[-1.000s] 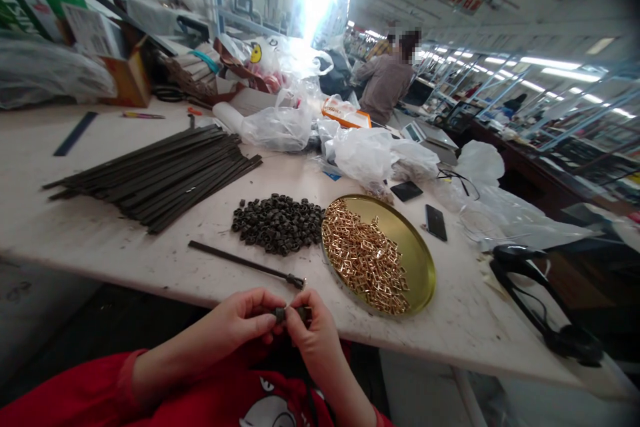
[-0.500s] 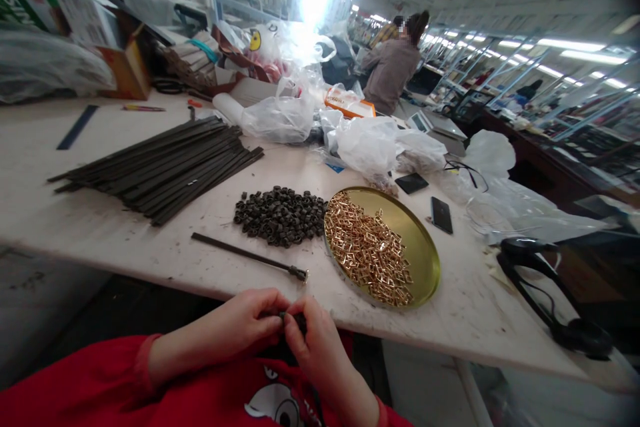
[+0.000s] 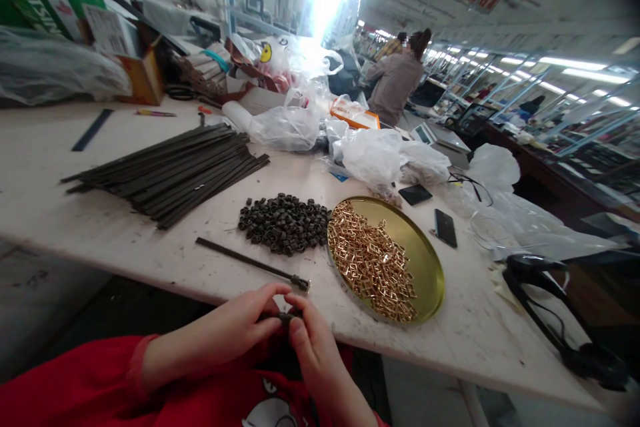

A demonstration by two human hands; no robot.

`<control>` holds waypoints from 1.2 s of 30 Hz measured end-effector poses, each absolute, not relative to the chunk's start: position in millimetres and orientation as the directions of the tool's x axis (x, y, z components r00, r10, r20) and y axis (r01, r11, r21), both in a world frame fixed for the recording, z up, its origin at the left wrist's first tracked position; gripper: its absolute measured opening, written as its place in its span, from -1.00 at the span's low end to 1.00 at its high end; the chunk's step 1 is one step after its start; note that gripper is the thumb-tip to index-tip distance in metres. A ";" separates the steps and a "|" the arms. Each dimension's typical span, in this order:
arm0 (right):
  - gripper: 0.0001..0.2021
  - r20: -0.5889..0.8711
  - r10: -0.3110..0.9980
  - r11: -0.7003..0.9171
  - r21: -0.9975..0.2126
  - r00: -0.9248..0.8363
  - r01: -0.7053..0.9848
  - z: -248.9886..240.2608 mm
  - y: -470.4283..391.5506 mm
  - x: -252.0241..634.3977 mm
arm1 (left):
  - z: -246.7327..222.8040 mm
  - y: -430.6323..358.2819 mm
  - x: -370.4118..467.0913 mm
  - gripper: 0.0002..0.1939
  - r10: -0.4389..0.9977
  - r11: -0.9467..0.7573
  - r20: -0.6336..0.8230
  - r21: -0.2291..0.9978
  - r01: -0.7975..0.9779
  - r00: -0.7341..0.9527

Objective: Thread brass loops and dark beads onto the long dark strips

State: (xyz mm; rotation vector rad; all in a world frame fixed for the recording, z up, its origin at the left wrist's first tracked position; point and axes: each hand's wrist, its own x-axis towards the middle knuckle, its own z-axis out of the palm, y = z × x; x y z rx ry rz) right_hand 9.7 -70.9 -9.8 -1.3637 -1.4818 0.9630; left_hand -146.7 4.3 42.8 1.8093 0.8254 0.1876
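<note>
Just off the table's front edge, my left hand (image 3: 247, 320) and my right hand (image 3: 313, 340) meet, both closed with fingertips pinching a dark strap (image 3: 285, 317). Most of that strap is hidden by the fingers and the dark space below. Close beyond my hands lies a single dark strap with a buckle end (image 3: 255, 263), its gold end pointing right. Behind it is a heap of small black loops (image 3: 285, 221). To the right, a round gold tray (image 3: 425, 260) holds a pile of gold rectangular buckles (image 3: 370, 267). A fan of long dark straps (image 3: 175, 170) is spread at the left.
Plastic bags (image 3: 370, 153) and a cardboard box (image 3: 143, 77) crowd the table's back. Two dark phones, one a black phone (image 3: 445, 227), lie right of the tray. A black curved-handled object (image 3: 555, 320) stands at the far right. A person (image 3: 397, 83) is in the background.
The whole view has shifted slightly, with the table items lower and further right. My fingers have changed their pinch, so more of the dark strap shows between them.
</note>
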 end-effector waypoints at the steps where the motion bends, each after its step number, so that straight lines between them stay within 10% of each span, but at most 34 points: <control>1: -0.62 0.041 0.999 0.043 -0.975 -0.013 0.219 -6.8 -70.9 12.0 | 45.3 5.5 -148.1 -0.53 0.607 -0.177 -0.262 0.875 0.450 0.750; 14: -0.74 -0.139 0.980 -0.184 -0.912 -0.145 -0.368 1.9 -80.7 5.0 | 36.2 -1.6 -149.5 -0.50 0.538 0.285 -0.332 0.937 0.203 0.775; 18: -0.64 -0.098 0.995 -0.098 -0.976 -0.008 -0.194 -3.0 -84.4 1.7 | 40.0 -7.2 -149.0 -0.51 0.494 0.339 -0.329 0.925 0.170 0.804; 25: -0.66 0.093 0.993 0.110 -0.935 -0.068 0.336 -1.5 -88.7 8.5 | 43.0 -10.3 -147.7 -0.48 0.547 -0.043 -0.325 0.909 0.414 0.771; 36: -0.65 0.051 0.987 0.015 -0.974 0.153 0.226 -18.6 -92.5 2.8 | 57.6 0.6 -148.0 -0.71 0.494 -0.180 -0.341 0.860 0.478 0.800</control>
